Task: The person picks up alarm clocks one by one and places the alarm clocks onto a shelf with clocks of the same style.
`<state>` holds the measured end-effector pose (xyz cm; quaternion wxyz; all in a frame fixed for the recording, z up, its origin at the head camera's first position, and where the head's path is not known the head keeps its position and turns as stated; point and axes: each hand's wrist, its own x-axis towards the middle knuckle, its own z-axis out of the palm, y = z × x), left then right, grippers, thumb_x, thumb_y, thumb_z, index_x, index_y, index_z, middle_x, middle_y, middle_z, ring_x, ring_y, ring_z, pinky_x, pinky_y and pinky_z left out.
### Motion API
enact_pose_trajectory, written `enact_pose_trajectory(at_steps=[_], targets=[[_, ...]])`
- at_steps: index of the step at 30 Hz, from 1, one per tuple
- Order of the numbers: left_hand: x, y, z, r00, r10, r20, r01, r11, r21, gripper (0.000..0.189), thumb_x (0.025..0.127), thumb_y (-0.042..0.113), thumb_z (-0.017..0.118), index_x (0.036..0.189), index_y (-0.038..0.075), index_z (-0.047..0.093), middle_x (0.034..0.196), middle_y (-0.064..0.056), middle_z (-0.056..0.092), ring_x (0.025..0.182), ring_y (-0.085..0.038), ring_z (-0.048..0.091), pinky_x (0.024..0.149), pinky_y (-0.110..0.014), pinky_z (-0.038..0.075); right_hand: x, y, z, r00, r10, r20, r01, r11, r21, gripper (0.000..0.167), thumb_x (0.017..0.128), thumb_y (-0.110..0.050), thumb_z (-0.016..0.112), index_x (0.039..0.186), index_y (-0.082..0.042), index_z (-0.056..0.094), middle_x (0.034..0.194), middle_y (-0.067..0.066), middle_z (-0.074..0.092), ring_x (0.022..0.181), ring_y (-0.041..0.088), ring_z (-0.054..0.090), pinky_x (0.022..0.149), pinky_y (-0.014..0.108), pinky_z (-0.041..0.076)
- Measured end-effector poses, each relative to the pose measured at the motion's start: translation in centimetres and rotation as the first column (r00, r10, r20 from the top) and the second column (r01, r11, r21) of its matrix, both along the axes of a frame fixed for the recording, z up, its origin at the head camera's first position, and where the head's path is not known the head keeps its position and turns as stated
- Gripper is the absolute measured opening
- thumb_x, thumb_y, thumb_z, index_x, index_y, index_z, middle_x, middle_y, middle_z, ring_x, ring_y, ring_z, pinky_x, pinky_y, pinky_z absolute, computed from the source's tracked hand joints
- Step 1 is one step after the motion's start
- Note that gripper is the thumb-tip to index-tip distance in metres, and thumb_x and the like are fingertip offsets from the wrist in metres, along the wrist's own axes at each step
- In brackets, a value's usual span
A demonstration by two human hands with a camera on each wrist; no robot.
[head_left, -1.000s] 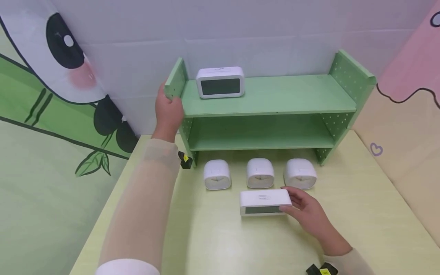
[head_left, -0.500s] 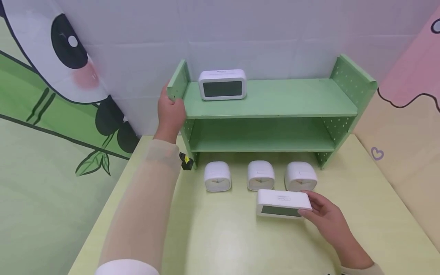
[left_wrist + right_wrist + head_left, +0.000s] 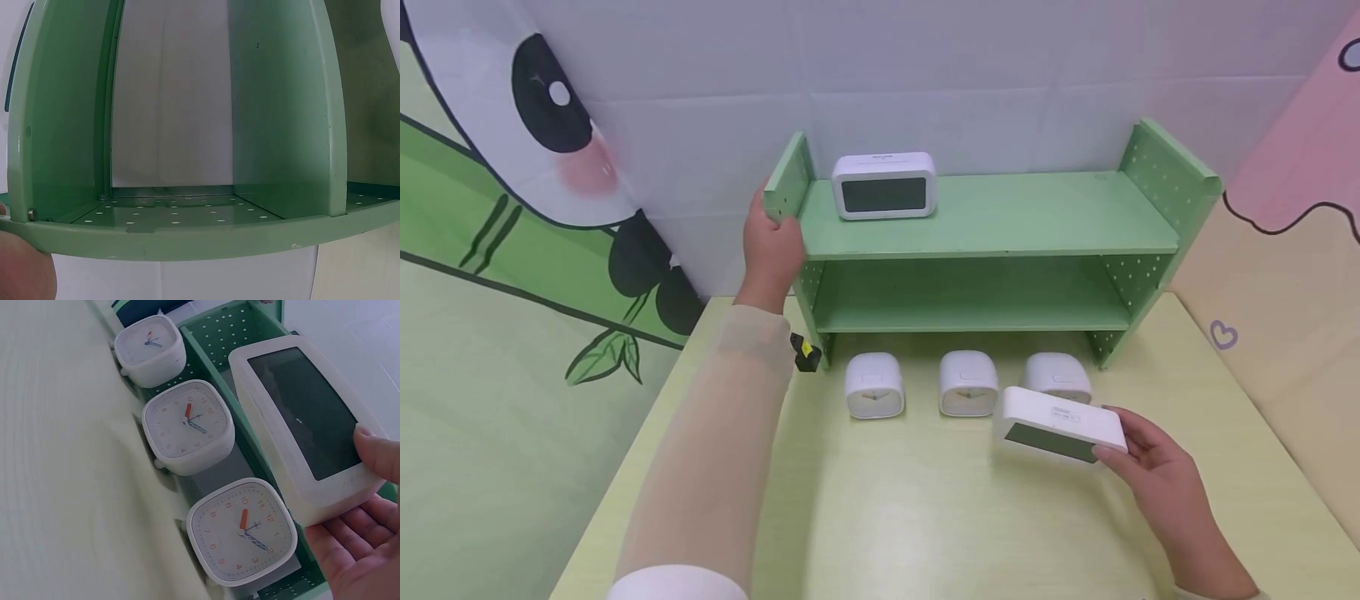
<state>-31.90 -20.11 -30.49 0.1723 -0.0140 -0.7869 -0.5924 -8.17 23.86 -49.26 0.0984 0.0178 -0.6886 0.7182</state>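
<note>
My right hand (image 3: 1165, 483) grips a white digital clock (image 3: 1060, 423) by its right end, thumb on the dark screen side and fingers behind. The clock tilts, its left end higher, and partly covers the rightmost of three small white analog clocks in the head view. In the right wrist view its dark screen (image 3: 306, 412) is blank. My left hand (image 3: 772, 254) holds the left side panel of a green two-tier shelf (image 3: 1000, 212). Only a bit of that hand (image 3: 25, 269) shows in the left wrist view. A second digital clock (image 3: 884, 187) stands on the top tier, at the left.
In front of the shelf, a row of analog clocks stands on the pale wooden table (image 3: 910, 517): a left one (image 3: 874, 385), a middle one (image 3: 968, 383) and a right one (image 3: 1057, 375). The shelf backs onto a pale wall covering (image 3: 1000, 75).
My right hand has carried the digital clock to the right and raised it, tilting its left end up. My left hand stays on the shelf's side panel.
</note>
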Motion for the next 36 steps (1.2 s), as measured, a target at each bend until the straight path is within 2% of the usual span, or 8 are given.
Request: enact_pose_trajectory(at_steps=[8, 19, 26, 32, 36], targets=[[0.0, -0.3, 0.0, 1.0, 0.003, -0.005, -0.003, 1.0, 0.011, 0.068, 0.1, 0.005, 0.034, 0.163, 0.029, 0.028, 0.155, 0.003, 0.045, 0.134, -0.017, 0.045, 0.11, -0.038, 0.038, -0.8, 0.6, 2.1, 0.999, -0.042, -0.009, 0.042, 0.999, -0.015, 0.049, 0.094, 0.006, 0.07, 0.141, -0.003, 0.06, 0.121, -0.007, 0.071, 0.103, 0.005, 0.068, 0.083, 0.019, 0.055], [-0.1, -0.3, -0.1, 1.0, -0.001, -0.01, 0.001, 1.0, 0.029, 0.07, 0.099, 0.004, 0.034, 0.163, 0.031, 0.03, 0.155, 0.004, 0.045, 0.134, -0.016, 0.045, 0.111, -0.037, 0.038, -2.9, 1.0, 5.4, 0.992, -0.077, -0.102, 0.073, 0.996, -0.046, 0.051, 0.094, 0.008, 0.069, 0.143, -0.001, 0.059, 0.127, -0.002, 0.068, 0.107, 0.009, 0.066, 0.086, 0.018, 0.053], [-0.4, -0.2, -0.3, 1.0, -0.011, -0.017, 0.011, 1.0, 0.027, 0.069, 0.099, 0.004, 0.035, 0.163, 0.029, 0.029, 0.155, 0.005, 0.045, 0.136, -0.015, 0.044, 0.112, -0.036, 0.037, -4.1, 1.4, 6.9, 0.995, -0.097, -0.029, 0.097, 0.995, 0.01, 0.051, 0.095, -0.004, 0.073, 0.144, -0.005, 0.059, 0.126, -0.005, 0.068, 0.106, 0.007, 0.066, 0.086, 0.013, 0.05], [-0.5, -0.2, -0.4, 1.0, -0.003, -0.006, 0.003, 1.0, 0.003, 0.069, 0.1, 0.005, 0.034, 0.163, 0.031, 0.028, 0.156, 0.007, 0.044, 0.135, -0.012, 0.044, 0.112, -0.036, 0.037, -5.3, 1.9, 7.9, 0.997, -0.055, -0.044, 0.055, 0.998, 0.003, 0.051, 0.095, -0.004, 0.073, 0.144, -0.005, 0.059, 0.124, -0.004, 0.068, 0.105, 0.005, 0.067, 0.086, 0.012, 0.05], [-0.4, -0.2, -0.4, 1.0, -0.005, -0.012, 0.005, 1.0, 0.004, 0.069, 0.099, 0.004, 0.034, 0.163, 0.03, 0.028, 0.156, 0.006, 0.044, 0.135, -0.012, 0.044, 0.112, -0.035, 0.037, -6.0, 2.4, 8.6, 0.998, -0.048, -0.038, 0.05, 0.998, 0.033, 0.052, 0.095, -0.005, 0.074, 0.145, -0.006, 0.059, 0.123, -0.006, 0.068, 0.105, 0.003, 0.067, 0.086, 0.011, 0.049]])
